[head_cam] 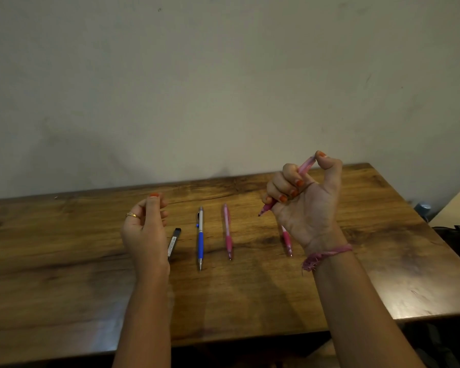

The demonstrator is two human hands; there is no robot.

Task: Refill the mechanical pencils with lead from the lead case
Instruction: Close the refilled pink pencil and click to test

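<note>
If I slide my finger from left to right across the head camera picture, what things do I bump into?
left hand → lead case → blue and silver pencil → pink pencil lying on the table → right hand, holding another pink pencil. A further pink pencil lies partly hidden under that hand, so I skip it.

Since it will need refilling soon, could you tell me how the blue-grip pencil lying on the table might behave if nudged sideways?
The blue-grip pencil looks round and slim, so it would probably roll, though its clip may stop it. It seems stiff and light. The table looks smooth, offering little resistance.
</note>
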